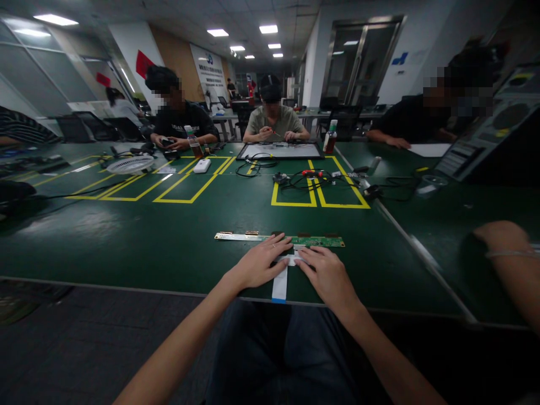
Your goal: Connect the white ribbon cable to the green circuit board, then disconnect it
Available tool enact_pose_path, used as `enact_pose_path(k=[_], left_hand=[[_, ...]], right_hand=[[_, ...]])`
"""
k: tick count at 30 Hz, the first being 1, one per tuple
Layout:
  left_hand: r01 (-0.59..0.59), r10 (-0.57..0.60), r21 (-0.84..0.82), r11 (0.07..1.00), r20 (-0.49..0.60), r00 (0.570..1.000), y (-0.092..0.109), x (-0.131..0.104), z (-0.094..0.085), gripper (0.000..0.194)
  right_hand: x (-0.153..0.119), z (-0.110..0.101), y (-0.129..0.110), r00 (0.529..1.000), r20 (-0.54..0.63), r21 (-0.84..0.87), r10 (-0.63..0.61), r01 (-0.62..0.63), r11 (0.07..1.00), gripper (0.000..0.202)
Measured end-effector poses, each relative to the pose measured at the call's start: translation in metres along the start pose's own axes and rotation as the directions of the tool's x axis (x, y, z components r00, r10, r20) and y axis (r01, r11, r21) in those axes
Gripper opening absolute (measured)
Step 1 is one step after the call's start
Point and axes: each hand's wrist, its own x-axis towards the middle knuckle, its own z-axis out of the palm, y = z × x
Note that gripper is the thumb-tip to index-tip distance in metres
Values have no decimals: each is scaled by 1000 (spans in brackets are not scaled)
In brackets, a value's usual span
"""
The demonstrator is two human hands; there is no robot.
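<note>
A long, narrow green circuit board [323, 241] lies across the green table in front of me. A white flat ribbon cable [280, 284] with a blue end runs from near the board's middle toward the table's front edge, with a fold between my hands. My left hand [260, 262] lies over the cable's left side, fingers extended, its fingertips reaching the board. My right hand [327, 271] rests at the cable's right side just below the board, fingers spread, thumb and index tips at the folded part. The cable's join to the board is partly hidden by my fingers.
Beyond the board, yellow tape outlines [293, 204] mark the table [126, 253]. Black cables and a red-handled tool [312, 174] lie farther back. A person opposite works over a flat panel [253, 151] between two bottles. Another person's arm [512, 264] is at right, near a computer case [491, 121].
</note>
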Motion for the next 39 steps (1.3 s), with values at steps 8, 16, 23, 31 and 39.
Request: enact_pose_path(k=[8,16,23,31,39], left_hand=[[-15,14,-3,1000,-17,1000,-2,-1,3,52],[-1,1,3,1000,-19,1000,-1,0,3,53],[15,-15,2,1000,-23,1000,3,1,1,53],[32,-32,-5,999,-20,999,2,2,2,52],[34,-34,-1,999,-18,999,4,1,0,52]], right_hand=[[-1,-2,-1,1000,17,9,-21,20,1000,26],[-2,0,0,1000,-1,13,-9,9,1000,28],[-4,-4,-6,998,-32,-94,47,-50,994,25],[-5,-4,-5,1000,-12,-112,25,-27,993,24],[-4,-8,-6,1000,-17,-125,20,-22,992,23]])
